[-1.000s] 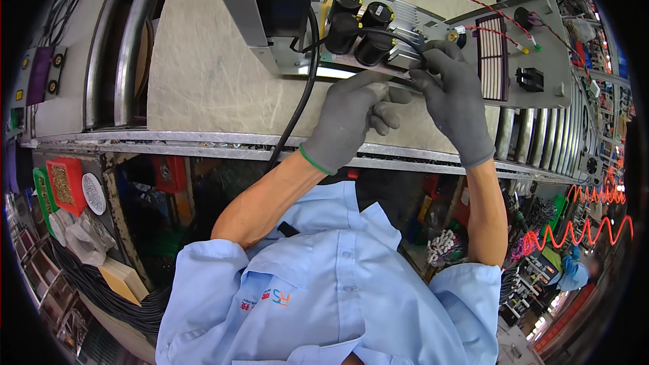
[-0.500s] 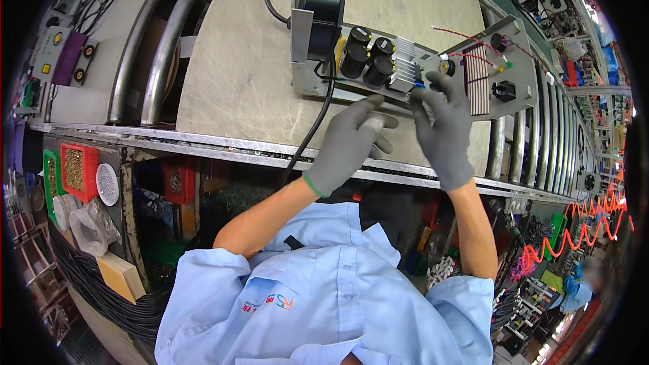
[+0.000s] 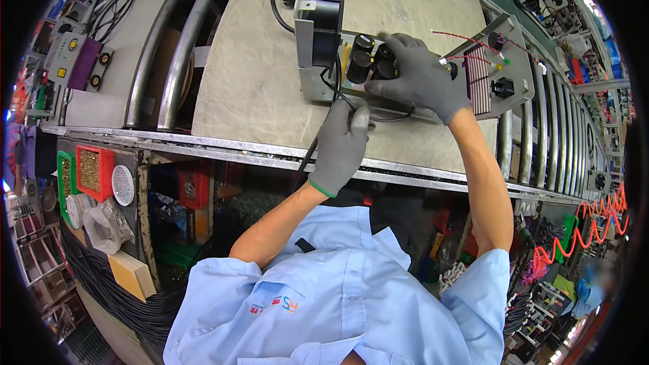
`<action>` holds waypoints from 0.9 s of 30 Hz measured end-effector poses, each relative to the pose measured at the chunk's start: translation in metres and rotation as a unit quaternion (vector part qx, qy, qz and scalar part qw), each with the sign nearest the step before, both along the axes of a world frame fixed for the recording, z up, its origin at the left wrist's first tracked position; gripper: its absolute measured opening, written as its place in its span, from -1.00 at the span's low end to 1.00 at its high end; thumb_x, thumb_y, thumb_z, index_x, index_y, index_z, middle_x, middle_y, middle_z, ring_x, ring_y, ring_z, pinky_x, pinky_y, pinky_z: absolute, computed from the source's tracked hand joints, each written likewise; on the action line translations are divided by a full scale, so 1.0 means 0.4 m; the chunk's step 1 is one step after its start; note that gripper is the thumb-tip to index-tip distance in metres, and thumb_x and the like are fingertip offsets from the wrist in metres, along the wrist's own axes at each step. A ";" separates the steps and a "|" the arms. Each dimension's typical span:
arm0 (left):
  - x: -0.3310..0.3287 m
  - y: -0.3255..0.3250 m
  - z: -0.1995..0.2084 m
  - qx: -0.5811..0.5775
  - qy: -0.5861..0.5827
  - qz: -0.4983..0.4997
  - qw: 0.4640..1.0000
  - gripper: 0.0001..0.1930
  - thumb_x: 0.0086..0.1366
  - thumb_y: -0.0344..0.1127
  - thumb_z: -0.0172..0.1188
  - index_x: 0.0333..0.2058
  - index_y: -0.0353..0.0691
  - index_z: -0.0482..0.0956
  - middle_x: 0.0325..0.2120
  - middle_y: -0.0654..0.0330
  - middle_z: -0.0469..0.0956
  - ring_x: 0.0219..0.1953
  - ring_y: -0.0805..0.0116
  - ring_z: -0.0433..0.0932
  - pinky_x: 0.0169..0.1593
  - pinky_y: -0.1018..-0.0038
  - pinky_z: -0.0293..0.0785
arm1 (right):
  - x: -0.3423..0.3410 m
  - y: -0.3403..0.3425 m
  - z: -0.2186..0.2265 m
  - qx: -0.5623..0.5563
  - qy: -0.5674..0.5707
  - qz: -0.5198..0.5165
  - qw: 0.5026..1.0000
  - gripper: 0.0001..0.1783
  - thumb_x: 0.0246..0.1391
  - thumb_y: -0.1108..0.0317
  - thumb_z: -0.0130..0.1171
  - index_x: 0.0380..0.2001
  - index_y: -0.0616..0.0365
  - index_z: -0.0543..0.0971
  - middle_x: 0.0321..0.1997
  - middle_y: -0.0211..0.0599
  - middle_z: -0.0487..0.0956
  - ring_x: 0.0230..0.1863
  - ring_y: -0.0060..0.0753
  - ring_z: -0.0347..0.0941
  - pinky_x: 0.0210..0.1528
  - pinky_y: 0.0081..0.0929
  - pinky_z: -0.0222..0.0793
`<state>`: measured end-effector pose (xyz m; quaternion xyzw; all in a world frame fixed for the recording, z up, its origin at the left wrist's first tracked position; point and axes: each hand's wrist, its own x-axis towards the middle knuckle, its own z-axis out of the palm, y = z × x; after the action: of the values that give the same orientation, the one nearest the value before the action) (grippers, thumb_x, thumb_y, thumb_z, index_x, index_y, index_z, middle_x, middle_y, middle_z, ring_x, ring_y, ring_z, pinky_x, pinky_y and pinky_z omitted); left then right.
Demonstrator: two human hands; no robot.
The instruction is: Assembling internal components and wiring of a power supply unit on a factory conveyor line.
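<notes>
My left hand [image 3: 341,143], in a grey glove, is closed on a thin black cable [image 3: 395,119] at the front edge of an open metal-cased electronic unit [image 3: 316,85]. The cable loops right from my fingertips along the casing's front. My gloved right hand [image 3: 420,76] lies palm down over the unit's circuit board, thumb and fingers spread beside the black cylindrical capacitors [image 3: 360,64]. It covers the silver heat sink and part of the board. At the unit's left end stands a fan housing [image 3: 320,27]; the end panel [image 3: 517,84] with red wires is on the right.
The unit rests on a worn board [image 3: 236,94] over metal rollers [image 3: 186,47]. A thick black cord [image 3: 277,0] curls behind the fan. A purple-and-grey device [image 3: 80,61] sits far left. Red and green bins [image 3: 94,172] of small parts hang below the bench's left side.
My right hand has moved left and away from me, onto the capacitors. My left hand has dropped slightly nearer to me and closed on the thin cable.
</notes>
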<state>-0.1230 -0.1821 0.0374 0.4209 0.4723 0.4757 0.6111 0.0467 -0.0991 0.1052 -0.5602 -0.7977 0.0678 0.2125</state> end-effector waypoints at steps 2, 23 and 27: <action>-0.028 0.007 -0.011 0.033 0.116 0.012 0.993 -0.74 0.48 -0.22 0.14 -0.11 -0.34 0.52 -0.38 0.10 0.59 -0.39 0.34 0.62 -0.28 0.38 0.50 | 0.003 0.015 -0.007 -0.082 -0.074 -0.012 0.994 -0.12 -0.22 -0.12 0.44 0.17 0.12 0.53 0.08 -0.05 0.56 0.16 0.05 0.50 0.16 -0.08 0.48; -0.034 0.050 -0.051 0.384 0.491 -0.077 0.778 -0.65 0.18 -0.29 0.30 -0.05 -0.25 0.57 -0.09 0.02 0.54 -0.09 0.04 0.55 -0.11 0.22 0.56 | -0.026 -0.022 0.063 0.108 -0.101 0.038 0.988 -0.25 -0.32 0.13 0.49 0.07 0.01 0.56 -0.03 -0.19 0.59 0.09 0.09 0.42 0.04 -0.01 0.44; -0.054 0.038 -0.059 0.416 0.405 -0.086 0.810 -0.65 0.18 -0.28 0.31 -0.06 -0.23 0.56 -0.09 0.03 0.55 -0.10 0.04 0.55 -0.11 0.21 0.55 | -0.049 -0.023 0.045 0.103 -0.104 0.034 0.989 -0.25 -0.31 0.12 0.49 0.07 0.00 0.56 -0.01 -0.20 0.58 0.11 0.08 0.42 0.05 0.00 0.45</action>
<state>-0.1446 -0.1667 0.0136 0.8280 0.3963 0.3587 0.1694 0.0270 -0.1082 0.1233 -0.5121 -0.8367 -0.0664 0.1821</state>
